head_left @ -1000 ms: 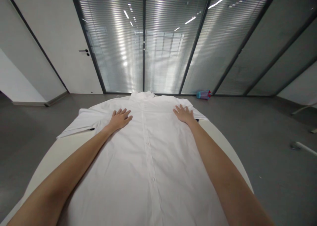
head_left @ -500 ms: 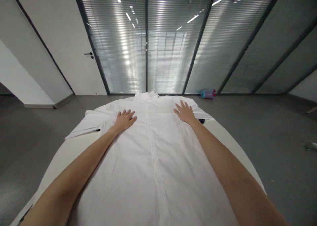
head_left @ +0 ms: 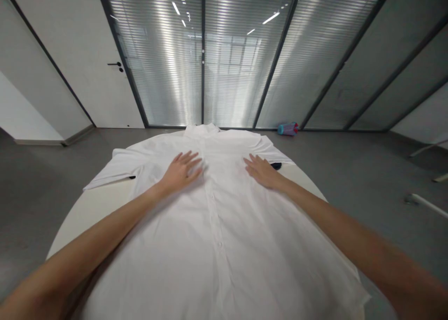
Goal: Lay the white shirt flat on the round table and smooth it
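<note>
A white button-front shirt [head_left: 196, 245] lies spread out, front up, with its collar [head_left: 201, 130] at the far end and short sleeves out to both sides. My left hand [head_left: 182, 170] is over the left chest of the shirt, fingers spread; whether it touches the cloth is hard to tell. On the other side of the button strip, my right hand [head_left: 262, 170] rests flat on the chest part, its fingers stretched out. Neither hand grips the fabric. Beneath the shirt is a white table [head_left: 94, 205] with a rounded far edge.
A blue and pink basket-like object [head_left: 287, 129] lies on the grey floor by the glass wall. Dark objects [head_left: 276, 166] peek out under the right sleeve. Pale furniture legs [head_left: 429, 205] stand at the far right. A door with a black handle [head_left: 115, 64] is at the left.
My left hand has moved inward toward the button strip and seems raised a little. My right hand has slid slightly nearer to me. The view has shifted a bit.
</note>
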The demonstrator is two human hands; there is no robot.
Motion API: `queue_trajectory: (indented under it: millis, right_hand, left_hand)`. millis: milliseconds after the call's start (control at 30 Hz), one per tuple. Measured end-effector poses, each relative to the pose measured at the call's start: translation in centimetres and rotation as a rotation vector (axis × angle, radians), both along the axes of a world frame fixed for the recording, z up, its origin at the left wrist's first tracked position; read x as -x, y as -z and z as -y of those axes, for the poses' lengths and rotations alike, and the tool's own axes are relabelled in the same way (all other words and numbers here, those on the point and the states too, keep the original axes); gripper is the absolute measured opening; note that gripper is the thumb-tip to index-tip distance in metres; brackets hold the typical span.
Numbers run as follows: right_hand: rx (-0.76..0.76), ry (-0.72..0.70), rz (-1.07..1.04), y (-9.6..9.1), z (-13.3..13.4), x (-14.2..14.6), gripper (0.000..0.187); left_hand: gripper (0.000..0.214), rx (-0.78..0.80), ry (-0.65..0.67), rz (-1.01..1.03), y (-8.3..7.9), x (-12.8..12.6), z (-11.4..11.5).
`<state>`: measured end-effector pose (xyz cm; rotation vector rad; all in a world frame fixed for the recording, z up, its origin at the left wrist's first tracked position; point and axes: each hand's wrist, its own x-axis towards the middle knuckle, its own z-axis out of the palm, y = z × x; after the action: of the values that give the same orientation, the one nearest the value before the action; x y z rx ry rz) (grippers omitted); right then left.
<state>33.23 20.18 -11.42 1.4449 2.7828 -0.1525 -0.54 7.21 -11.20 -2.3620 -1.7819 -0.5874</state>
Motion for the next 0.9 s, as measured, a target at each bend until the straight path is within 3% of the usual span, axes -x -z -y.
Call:
queue_trajectory:
  millis: [100, 167, 300, 467, 700, 900]
  right_hand:
    - [0.048, -0.149, 0.045, 0.9, 6.6, -2.3, 0.07]
    - [0.057, -0.224, 0.016, 1.2, 10.7, -4.2, 0.069]
    - [0.006, -0.304, -0.046, 1.3, 16.9, -7.8, 0.065]
    - [-0.073, -0.315, -0.115, 1.7, 21.9, -11.1, 0.068]
    - [-0.249, -0.291, -0.166, 2.6, 28.2, -12.9, 0.073]
    - [-0.343, -0.418, -0.334, 1.9, 31.3, -10.3, 0.053]
  left_hand:
    - [0.064, 0.271, 0.27, -0.054, 0.0, -2.6, 6.2]
    - [0.072, 0.355, 0.328, -0.078, 0.1, -3.3, 10.6]
    - [0.079, 0.368, 0.371, -0.092, -0.5, -3.0, 18.3]
    - [0.081, 0.304, 0.366, -0.157, -1.1, -1.6, 25.9]
    - [0.072, 0.165, 0.259, -0.223, 0.4, 0.4, 32.8]
    - [0.047, -0.126, 0.044, -0.212, 1.2, 3.2, 35.5]
